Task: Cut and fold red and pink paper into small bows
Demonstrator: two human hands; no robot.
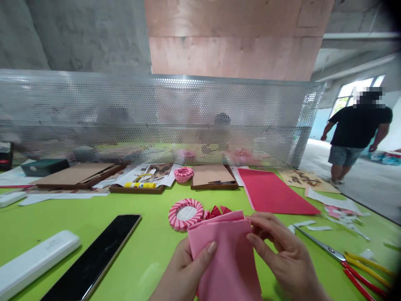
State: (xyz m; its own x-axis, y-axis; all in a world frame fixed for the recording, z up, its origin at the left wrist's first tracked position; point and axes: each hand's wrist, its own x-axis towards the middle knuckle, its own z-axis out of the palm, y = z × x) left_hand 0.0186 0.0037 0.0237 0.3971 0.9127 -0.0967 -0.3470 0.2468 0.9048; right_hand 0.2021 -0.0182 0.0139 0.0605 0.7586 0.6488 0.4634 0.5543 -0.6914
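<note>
Folded pink paper (224,255) stands upright in front of me, its layers showing along the top edge. My left hand (191,263) grips its left side, thumb flat across the front. At the upper right corner, my right hand (278,251) pinches the paper's edge between thumb and fingers. Just behind the paper lies a round ring (186,214) of pink and red folded strips with a pale centre. Small dark red folded paper pieces (216,212) sit beside it, partly hidden by the pink paper.
Scissors (332,251) with red and yellow handles lie at right near white paper scraps (319,228). Red paper sheets (275,192) lie behind them. A black phone (97,255) and a white case (37,263) are left. A perforated metal screen (140,121) borders the table's back; a person (357,129) walks beyond.
</note>
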